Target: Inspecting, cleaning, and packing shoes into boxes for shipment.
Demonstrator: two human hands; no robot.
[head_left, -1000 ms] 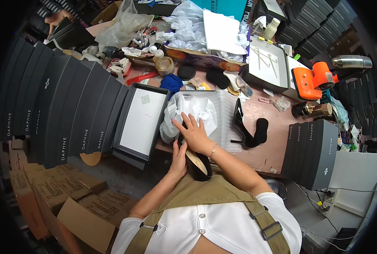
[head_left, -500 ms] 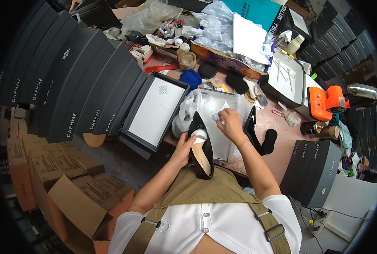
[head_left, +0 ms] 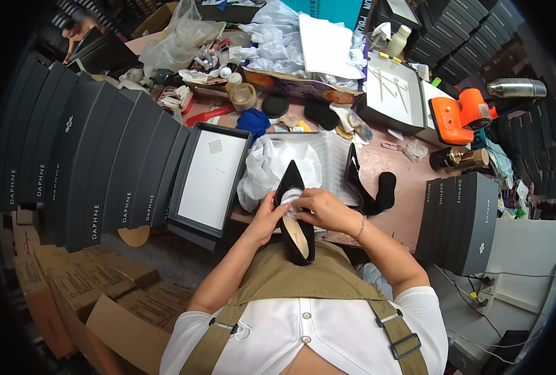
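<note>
- The shoe (head_left: 295,215), a black pointed pump, lies toe-away over the table edge (head_left: 409,234), its heel end above the lap.
- The left hand (head_left: 266,219) cups the shoe's left side, fingers curled against it: a steadying hold.
- The right hand (head_left: 318,209) closes narrow on a wad of white tissue (head_left: 288,199) at the shoe's mouth.
- Judged from this, the step is stuffing the toe; best to keep the left hand firm and feed the tissue in small pushes so it fills evenly.
- The open box (head_left: 328,165) with more white paper (head_left: 262,169) sits just beyond, the second shoe (head_left: 357,181) beside it.
</note>
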